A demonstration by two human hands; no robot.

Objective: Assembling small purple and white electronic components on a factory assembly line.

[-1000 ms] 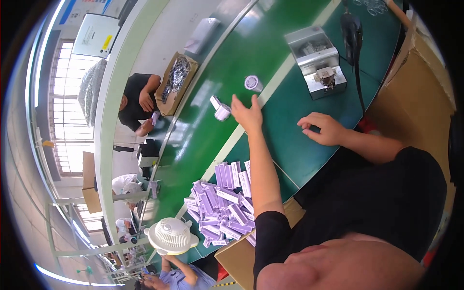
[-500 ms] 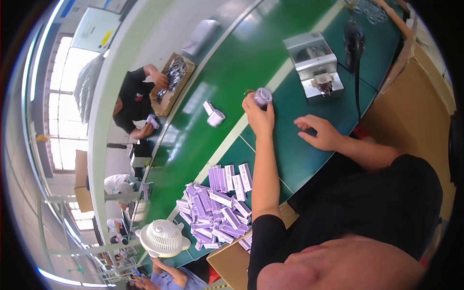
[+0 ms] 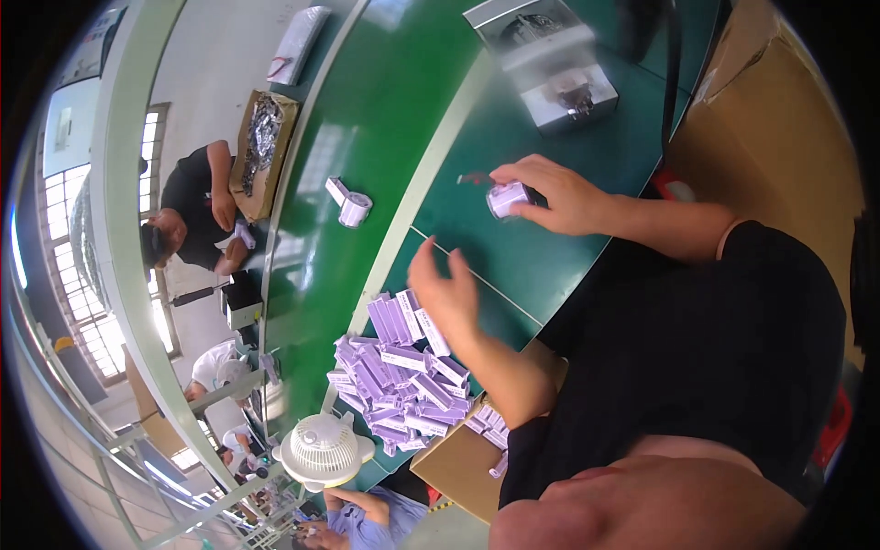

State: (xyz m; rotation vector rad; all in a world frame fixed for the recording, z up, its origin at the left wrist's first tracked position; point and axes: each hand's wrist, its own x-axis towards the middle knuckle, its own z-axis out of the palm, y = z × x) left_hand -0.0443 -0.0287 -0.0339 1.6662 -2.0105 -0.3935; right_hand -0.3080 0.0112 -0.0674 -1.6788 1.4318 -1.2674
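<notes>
My right hand [image 3: 564, 197] grips a short lavender cylindrical housing [image 3: 507, 200] with a clear rim, holding it above the green tabletop. A blurred reddish strand [image 3: 474, 178] shows beside the housing. My left hand [image 3: 445, 289] is open, its fingers apart and a little blurred, and nothing shows in it. It hovers at the upper right edge of a heap of long lavender plastic pieces [image 3: 394, 376]. Out on the bright green strip lies a lavender part [image 3: 356, 209] with a round head and a straight handle.
A metal bench machine [image 3: 568, 96] stands at the far right, with a black cable [image 3: 671, 82] near it. Left of the heap is a white fan [image 3: 321, 449]. Cardboard boxes [image 3: 467, 472] flank the table. Across the strip, a co-worker [image 3: 192, 197] sits by a carton of metallic parts [image 3: 261, 142].
The lavender housing has passed from my left hand to my right. My left hand has moved down toward the heap, opening. The whole view has shifted.
</notes>
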